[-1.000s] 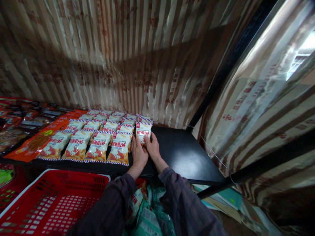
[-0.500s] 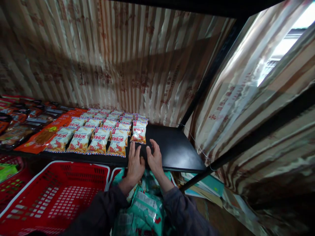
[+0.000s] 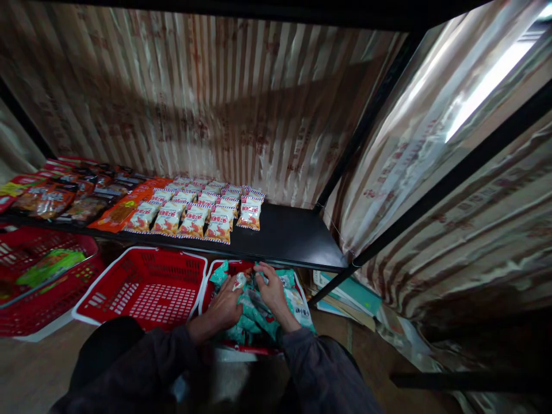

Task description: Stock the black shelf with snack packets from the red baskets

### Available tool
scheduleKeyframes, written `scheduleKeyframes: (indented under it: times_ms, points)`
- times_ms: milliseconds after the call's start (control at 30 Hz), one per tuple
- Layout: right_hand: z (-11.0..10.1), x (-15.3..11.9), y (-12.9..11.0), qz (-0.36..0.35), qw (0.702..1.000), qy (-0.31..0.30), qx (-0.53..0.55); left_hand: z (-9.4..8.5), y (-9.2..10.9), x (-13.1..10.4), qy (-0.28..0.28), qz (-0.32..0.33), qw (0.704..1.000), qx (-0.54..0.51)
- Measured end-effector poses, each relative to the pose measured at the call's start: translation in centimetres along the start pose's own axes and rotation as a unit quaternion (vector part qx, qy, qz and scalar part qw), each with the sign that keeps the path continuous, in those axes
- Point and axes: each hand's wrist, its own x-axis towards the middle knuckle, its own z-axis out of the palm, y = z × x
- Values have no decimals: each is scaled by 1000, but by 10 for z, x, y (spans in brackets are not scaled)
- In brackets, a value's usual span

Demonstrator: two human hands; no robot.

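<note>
Both of my hands are over a red basket (image 3: 305, 300) filled with teal snack packets (image 3: 252, 319). My left hand (image 3: 226, 305) is at the basket's left part, its fingers closed at a small white and red piece of packaging (image 3: 240, 280) that I cannot make out fully. My right hand (image 3: 271, 290) reaches in from the right with bent, spread fingers touching the teal packets. On the black shelf (image 3: 293, 233) above, white and orange snack bags (image 3: 193, 221) lie in overlapping rows, with one bag (image 3: 250, 213) at the right end of the front.
An orange packet (image 3: 123, 210) and dark snack packs (image 3: 86, 204) lie on the shelf's left. Beside my basket is a red basket (image 3: 161, 296); farther left, another basket (image 3: 88, 247) holds green packets. A slanted black post (image 3: 388, 230) and teal cardboard (image 3: 353, 296) are at the right.
Both hands have moved down from the shelf edge into the basket of teal packets. The view has shifted back, showing more of the left side and floor. The shelf bags have kept their arrangement.
</note>
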Motion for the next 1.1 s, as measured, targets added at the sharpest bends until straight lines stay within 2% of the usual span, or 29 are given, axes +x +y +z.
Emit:
scheduleKeyframes:
  times_ms: [133,300,467,633,900,1100]
  points:
    - [-12,10,5,1,1000,-26,-17,-15,-3,4,-19,16,1000,8]
    - [-18,26,19,41,991,-118,-43,-17,-28,30,-55,37,998,3]
    - [-8,33,28,59,983,-164,-49,-10,-54,42,-69,32,997,-13]
    - [9,29,27,37,970,-240,-36,-6,-56,46,-71,12,997,-14]
    - [14,26,27,18,960,-242,-142,24,-56,47,-86,-50,994,-40]
    - [19,29,30,34,966,-239,-95,19,-62,56,-72,-80,993,-58]
